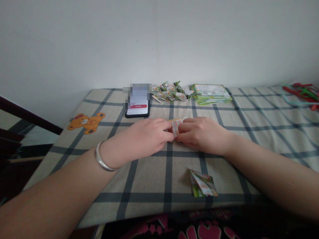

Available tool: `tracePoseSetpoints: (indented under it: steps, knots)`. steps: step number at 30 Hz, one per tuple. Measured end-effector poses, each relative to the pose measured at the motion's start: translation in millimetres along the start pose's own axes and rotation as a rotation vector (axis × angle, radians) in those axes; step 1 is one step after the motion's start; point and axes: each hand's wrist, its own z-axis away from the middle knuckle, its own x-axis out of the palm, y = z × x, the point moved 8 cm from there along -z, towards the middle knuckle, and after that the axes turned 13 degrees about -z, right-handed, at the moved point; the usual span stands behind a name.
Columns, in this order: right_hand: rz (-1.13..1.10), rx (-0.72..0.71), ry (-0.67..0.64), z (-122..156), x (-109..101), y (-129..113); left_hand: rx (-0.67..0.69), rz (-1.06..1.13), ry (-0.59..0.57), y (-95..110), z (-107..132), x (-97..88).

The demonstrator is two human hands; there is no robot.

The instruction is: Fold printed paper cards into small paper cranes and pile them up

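My left hand (144, 137) and my right hand (203, 134) meet at the middle of the table, both with fingers pinched on a small folded piece of printed paper (175, 126) held just above the checked tablecloth (149, 172). A silver bangle (102, 161) circles my left wrist. Another folded paper piece (203, 183) lies on the cloth near the front edge, below my right hand.
A phone (138, 104) lies screen up beyond my hands. Behind it are a heap of several folded paper pieces (170, 91) and a stack of green leaflets (210, 93) by the wall. Red and green hangers (302, 93) lie far right. The table's edge drops off at left.
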Motion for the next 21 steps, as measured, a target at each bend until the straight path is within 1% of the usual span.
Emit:
tracePoseSetpoints:
  steps: [11,17,21]
  knots:
    - [-0.055,-0.001,-0.031,2,-6,0,-0.032,0.078,-0.018,-3,0,-3.0]
    - [-0.16,0.036,-0.07,1,-12,2,-0.026,0.089,0.023,-4,2,-5.5]
    - [-0.176,0.074,-0.09,2,-13,5,-0.01,0.077,0.03,-3,2,-6.3]
